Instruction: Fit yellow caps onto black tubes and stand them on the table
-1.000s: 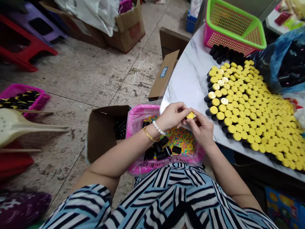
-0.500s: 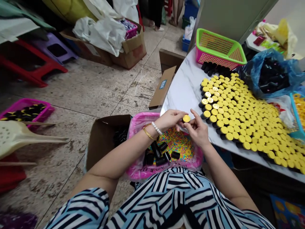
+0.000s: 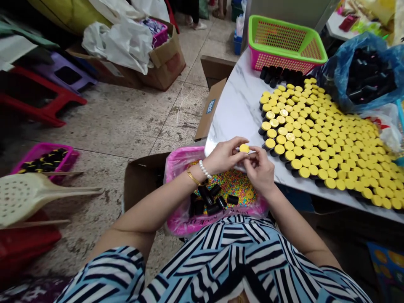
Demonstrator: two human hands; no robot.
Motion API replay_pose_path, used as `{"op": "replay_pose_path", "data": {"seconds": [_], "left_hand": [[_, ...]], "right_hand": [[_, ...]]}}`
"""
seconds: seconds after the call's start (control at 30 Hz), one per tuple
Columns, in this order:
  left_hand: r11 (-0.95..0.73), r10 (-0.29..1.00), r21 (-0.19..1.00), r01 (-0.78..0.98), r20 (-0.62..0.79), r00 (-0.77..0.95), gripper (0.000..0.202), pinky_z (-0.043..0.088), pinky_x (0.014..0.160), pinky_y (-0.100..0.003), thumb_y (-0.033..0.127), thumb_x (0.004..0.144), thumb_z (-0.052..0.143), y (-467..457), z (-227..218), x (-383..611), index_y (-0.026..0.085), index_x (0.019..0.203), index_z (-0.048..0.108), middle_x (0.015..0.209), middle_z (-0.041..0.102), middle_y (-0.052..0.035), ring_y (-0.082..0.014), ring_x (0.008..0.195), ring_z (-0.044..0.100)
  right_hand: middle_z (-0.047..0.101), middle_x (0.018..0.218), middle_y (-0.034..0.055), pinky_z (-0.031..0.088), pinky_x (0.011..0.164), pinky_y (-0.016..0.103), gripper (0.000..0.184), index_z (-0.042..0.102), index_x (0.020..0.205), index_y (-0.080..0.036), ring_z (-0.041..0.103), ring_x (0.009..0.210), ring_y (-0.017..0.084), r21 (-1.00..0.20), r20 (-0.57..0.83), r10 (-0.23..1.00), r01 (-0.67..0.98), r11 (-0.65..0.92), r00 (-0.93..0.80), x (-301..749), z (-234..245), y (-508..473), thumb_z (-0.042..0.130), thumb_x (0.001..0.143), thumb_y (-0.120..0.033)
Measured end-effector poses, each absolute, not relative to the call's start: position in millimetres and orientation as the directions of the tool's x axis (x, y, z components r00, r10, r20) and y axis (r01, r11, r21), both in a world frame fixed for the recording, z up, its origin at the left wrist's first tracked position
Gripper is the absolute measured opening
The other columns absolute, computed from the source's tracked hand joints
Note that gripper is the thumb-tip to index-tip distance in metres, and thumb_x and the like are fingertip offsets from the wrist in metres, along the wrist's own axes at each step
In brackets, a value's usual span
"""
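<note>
A small black container with a round yellow cap (image 3: 244, 148) is pinched by the fingers of my left hand (image 3: 223, 156), cap side up. The fingertips of my right hand (image 3: 261, 170) close in on its right side; its black body is mostly hidden by the fingers. Both hands are over the inner edge of a pink tub (image 3: 179, 225) lined with clear plastic. In the tub are small multicoloured beads (image 3: 229, 179), several black tubes (image 3: 213, 209) lying on their sides, and a loose yellow disc (image 3: 249, 193).
Rows of yellow-capped black containers (image 3: 322, 145) stand on the white marbled table (image 3: 222, 115). Behind them are a green-and-pink basket (image 3: 287, 42) and a blue bag (image 3: 339, 92) of black pieces. An open cardboard box (image 3: 139, 181) stands left of the tub, stools (image 3: 38, 97) farther left.
The right fingers, apart around the yellow-capped container before, have closed in against it. The container has shifted slightly up and left in view. The camera view has tilted a little.
</note>
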State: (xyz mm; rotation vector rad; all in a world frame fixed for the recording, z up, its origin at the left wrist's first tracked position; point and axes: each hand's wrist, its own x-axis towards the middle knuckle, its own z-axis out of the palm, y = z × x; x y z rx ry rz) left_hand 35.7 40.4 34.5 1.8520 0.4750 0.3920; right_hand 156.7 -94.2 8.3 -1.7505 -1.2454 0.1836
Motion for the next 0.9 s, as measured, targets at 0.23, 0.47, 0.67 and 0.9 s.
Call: {"op": "replay_pose_path", "data": {"seconds": [0.23, 0.47, 0.67, 0.9], "left_hand": [[-0.601, 0.558, 0.769, 0.216, 0.21, 0.803, 0.029, 0.048, 0.072, -0.025, 0.024, 0.093, 0.06, 27, 25, 38, 0.016, 0.12, 0.065, 0.091, 0.072, -0.0029, -0.0113, 0.072, 0.061], [-0.605, 0.645, 0.771, 0.202, 0.325, 0.692, 0.025, 0.051, 0.083, -0.03, 0.026, 0.092, 0.064, 20, 12, 78, 0.015, 0.114, 0.061, 0.103, 0.071, -0.0075, -0.018, 0.093, 0.067], [-0.501, 0.634, 0.86, 0.1, 0.286, 0.719, 0.025, 0.053, 0.072, -0.029, 0.025, 0.093, 0.061, 37, 4, 122, 0.02, 0.117, 0.056, 0.105, 0.069, -0.0051, -0.0179, 0.09, 0.069], [-0.668, 0.581, 0.734, 0.121, 0.414, 0.701, 0.021, 0.054, 0.081, -0.033, 0.029, 0.097, 0.056, -1, 1, 41, 0.018, 0.115, 0.06, 0.105, 0.067, -0.0074, -0.0165, 0.089, 0.065]], "right_hand": [[0.073, 0.093, 0.0021, 0.056, 0.074, 0.03, 0.016, 0.069, 0.109, -0.024, 0.068, 0.078, 0.015, -0.737, 0.435, 0.794, 0.675, 0.043, 0.424, 150, 19, -138, 0.064, 0.094, -0.021], [0.076, 0.093, 0.0039, 0.056, 0.077, 0.031, 0.013, 0.071, 0.104, -0.022, 0.071, 0.082, 0.017, -0.705, 0.224, 0.923, 0.706, -0.069, 0.314, 145, -22, -210, 0.06, 0.096, -0.02], [0.075, 0.102, 0.0085, 0.055, 0.089, 0.032, 0.02, 0.07, 0.106, -0.019, 0.071, 0.096, 0.02, -0.615, 0.025, 0.981, 0.776, -0.138, 0.194, 138, -57, -204, 0.052, 0.102, -0.027], [0.071, 0.112, 0.0109, 0.05, 0.079, 0.03, 0.028, 0.064, 0.121, -0.019, 0.069, 0.099, 0.024, -0.197, -0.231, 0.942, 0.936, -0.292, 0.245, 148, -37, -197, 0.047, 0.103, -0.034]]}}
